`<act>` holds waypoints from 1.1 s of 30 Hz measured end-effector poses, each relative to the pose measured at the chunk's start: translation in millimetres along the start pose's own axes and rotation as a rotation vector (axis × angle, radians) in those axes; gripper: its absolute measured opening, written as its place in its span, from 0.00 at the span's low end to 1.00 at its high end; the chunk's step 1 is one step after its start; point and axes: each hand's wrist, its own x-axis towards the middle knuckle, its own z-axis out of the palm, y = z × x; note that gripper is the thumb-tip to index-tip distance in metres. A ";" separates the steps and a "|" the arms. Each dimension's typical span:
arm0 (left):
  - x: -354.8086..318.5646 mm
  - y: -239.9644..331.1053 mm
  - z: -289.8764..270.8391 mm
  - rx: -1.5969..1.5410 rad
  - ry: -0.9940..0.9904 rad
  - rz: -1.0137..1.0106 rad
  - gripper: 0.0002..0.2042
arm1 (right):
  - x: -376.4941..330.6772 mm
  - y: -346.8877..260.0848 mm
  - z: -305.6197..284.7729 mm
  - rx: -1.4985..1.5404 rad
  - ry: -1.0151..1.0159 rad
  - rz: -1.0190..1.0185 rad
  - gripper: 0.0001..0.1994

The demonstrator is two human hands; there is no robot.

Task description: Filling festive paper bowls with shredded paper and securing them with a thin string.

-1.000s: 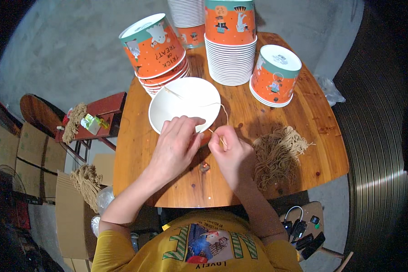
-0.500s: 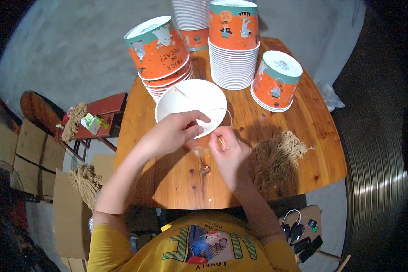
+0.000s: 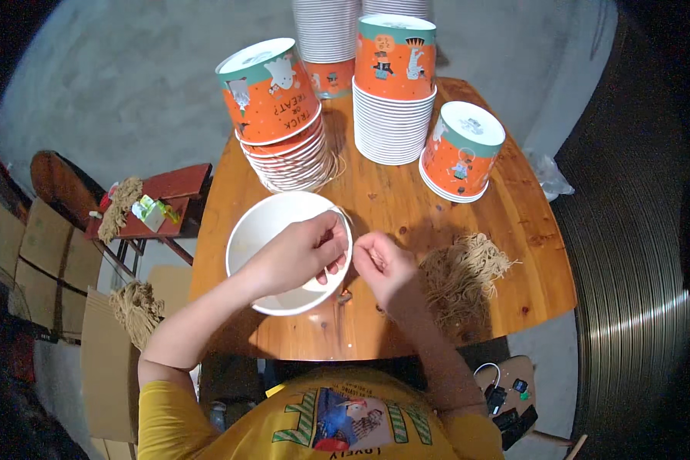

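A white-lined paper bucket (image 3: pixel 259 234) stands mouth up on the wooden table, close in front of me. My left hand (image 3: pixel 307 251) reaches over its opening, fingers curled together just inside the right rim. Whatever those fingers pinch is hidden. Just outside the same rim, my right hand (image 3: pixel 383 264) is closed in a pinch, and what lies between its fingertips is too small to name. A thin pale string (image 3: pixel 339 210) runs along the bucket's upper right rim. To the right of my right hand lies a bundle of tan strings (image 3: pixel 471 272).
Upside-down orange-and-green paper buckets stand stacked at the far left (image 3: pixel 264 96), far middle (image 3: pixel 395 65) and right (image 3: pixel 464 149) of the table (image 3: pixel 533 287). Strings hang by the left stack. A red stool (image 3: pixel 184 184) and cardboard (image 3: pixel 111 368) are at left; cables and dark devices (image 3: pixel 506 410) sit lower right.
The bucket has come nearer and to the left, and its mouth now faces more upward. My left hand has shifted slightly lower, and my right hand has moved a little lower beside the rim.
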 end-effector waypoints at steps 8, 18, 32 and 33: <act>-7.9 -12.5 1.9 -0.027 0.206 0.152 0.06 | -1.5 -22.5 -22.4 -0.242 -0.156 0.082 0.05; 4.3 0.4 3.2 -0.418 0.084 0.066 0.06 | 5.2 -27.8 -39.4 -0.292 -0.209 -0.176 0.04; 6.2 -0.9 11.8 -0.364 -0.014 0.066 0.06 | 26.2 -44.8 -65.0 -0.380 -0.352 -0.352 0.07; 4.1 0.9 12.4 -0.364 -0.011 0.067 0.06 | 26.8 -43.5 -66.4 -0.364 -0.350 -0.320 0.07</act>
